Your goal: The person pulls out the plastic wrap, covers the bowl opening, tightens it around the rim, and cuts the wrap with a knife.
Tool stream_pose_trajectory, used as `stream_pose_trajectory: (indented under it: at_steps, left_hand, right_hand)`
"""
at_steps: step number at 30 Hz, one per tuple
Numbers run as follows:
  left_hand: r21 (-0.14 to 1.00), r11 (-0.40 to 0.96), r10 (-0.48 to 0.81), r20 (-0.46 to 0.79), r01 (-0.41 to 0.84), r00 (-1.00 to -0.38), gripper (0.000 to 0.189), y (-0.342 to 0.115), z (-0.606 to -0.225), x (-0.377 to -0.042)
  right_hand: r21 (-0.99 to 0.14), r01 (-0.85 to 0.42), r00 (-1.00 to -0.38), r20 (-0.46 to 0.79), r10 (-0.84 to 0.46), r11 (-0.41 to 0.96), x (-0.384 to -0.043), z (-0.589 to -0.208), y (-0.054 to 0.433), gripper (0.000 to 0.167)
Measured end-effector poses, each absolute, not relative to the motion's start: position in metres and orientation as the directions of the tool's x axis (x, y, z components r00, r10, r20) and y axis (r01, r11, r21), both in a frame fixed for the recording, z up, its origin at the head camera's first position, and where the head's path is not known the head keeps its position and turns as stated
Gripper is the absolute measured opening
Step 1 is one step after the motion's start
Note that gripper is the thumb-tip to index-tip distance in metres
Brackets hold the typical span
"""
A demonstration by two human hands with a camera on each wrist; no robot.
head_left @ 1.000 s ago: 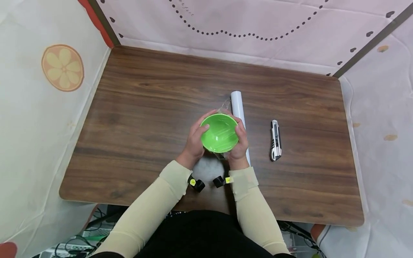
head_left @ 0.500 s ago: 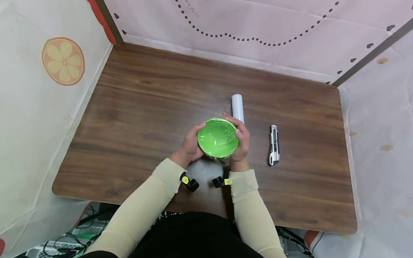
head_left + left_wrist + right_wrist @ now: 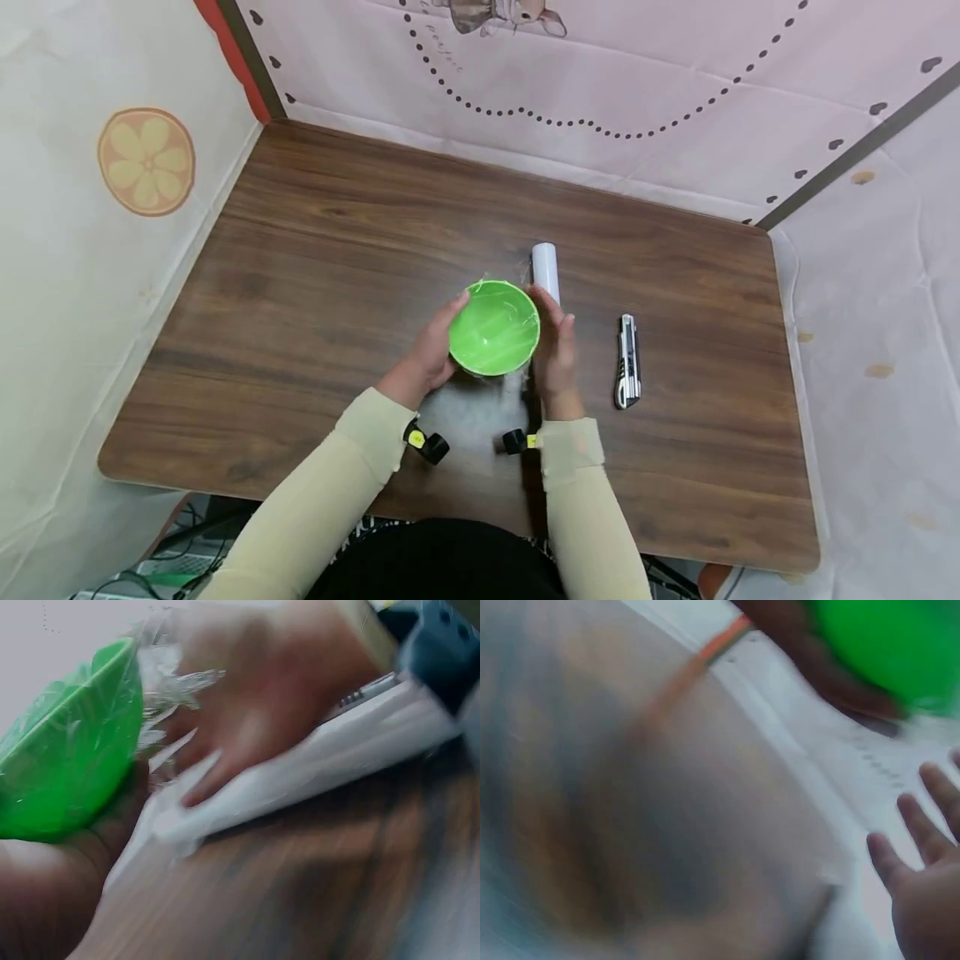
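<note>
In the head view a green bowl (image 3: 493, 330) with clear cling film stretched over its mouth is raised near the middle of the table. My left hand (image 3: 426, 353) grips it from the left, thumb at the rim and fingers beneath. Crinkled cling film (image 3: 166, 686) bunches along the bowl's outer side in the left wrist view. My right hand (image 3: 555, 354) is just right of the bowl, its fingers extended. The right wrist view has those fingers spread, apart from the bowl and holding nothing. Behind the right hand lies a white roll (image 3: 546, 273), partly covered by it.
A utility knife (image 3: 627, 362) lies on the wooden table (image 3: 300, 275) to the right of the right hand. Printed cloth walls (image 3: 585, 158) close off the back and both sides. The table's front edge is close to the person's body.
My right hand has let go of the bowl and straightened its fingers. The bowl has moved slightly left with my left hand. The head view has shifted a little.
</note>
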State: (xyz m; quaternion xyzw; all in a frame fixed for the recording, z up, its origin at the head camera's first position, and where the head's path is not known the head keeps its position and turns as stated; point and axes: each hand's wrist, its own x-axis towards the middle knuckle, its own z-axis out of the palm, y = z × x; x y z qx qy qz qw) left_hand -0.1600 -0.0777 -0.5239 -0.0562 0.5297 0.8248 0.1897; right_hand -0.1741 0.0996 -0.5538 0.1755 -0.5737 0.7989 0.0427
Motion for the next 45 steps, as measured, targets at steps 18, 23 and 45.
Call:
stream_pose_trajectory:
  at_steps: [18, 23, 45]
  left_hand:
    - [0.990, 0.048, 0.530, -0.136, -0.131, -0.837, 0.059, -0.095, -0.504, -0.168]
    - [0.964, 0.088, 0.562, -0.255, -0.250, -0.787, 0.069, -0.093, -0.504, -0.177]
    - [0.694, 0.581, -0.049, 0.552, 0.426, -0.832, 0.076, -0.036, -0.487, -0.134]
  right_hand:
    - [-0.901, -0.432, -0.745, 0.371, -0.554, -0.023, -0.162, -0.501, 0.105, 0.071]
    - [-0.950, -0.113, -0.846, 0.246, -0.473, -0.293, -0.158, -0.524, 0.099, 0.049]
    - [-0.786, -0.603, -0.777, 0.617, 0.124, 0.138, -0.149, -0.518, 0.063, 0.047]
